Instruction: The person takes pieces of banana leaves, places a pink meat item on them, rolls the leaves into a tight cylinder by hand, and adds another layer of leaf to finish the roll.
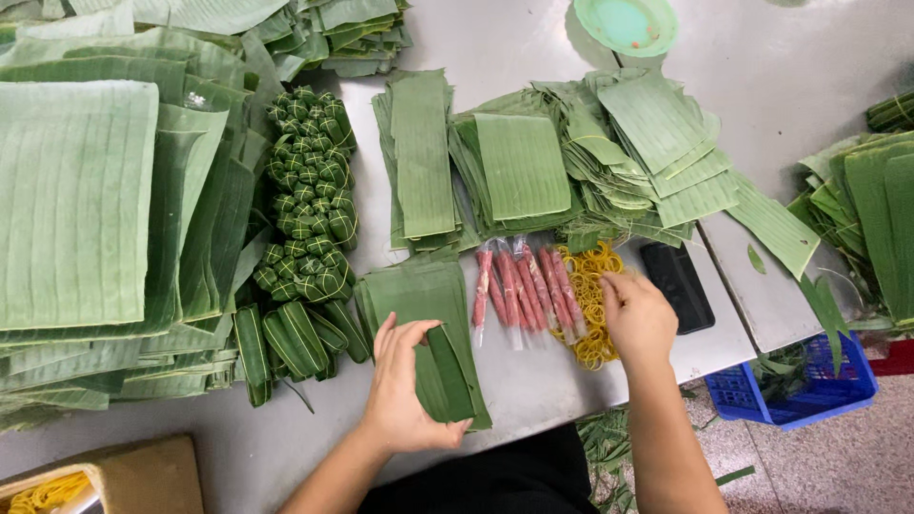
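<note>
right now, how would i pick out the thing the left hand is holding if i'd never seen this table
Start at the steel table, near its front edge by the person. Just left of the red sausage sticks in clear wrap lies a stack of narrow leaf strips, and the left hand grips a leaf-wrapped roll on it. Unlike the flat strips beneath, it is a dark green, rounded roll. The right hand rests on yellow rubber bands.
</note>
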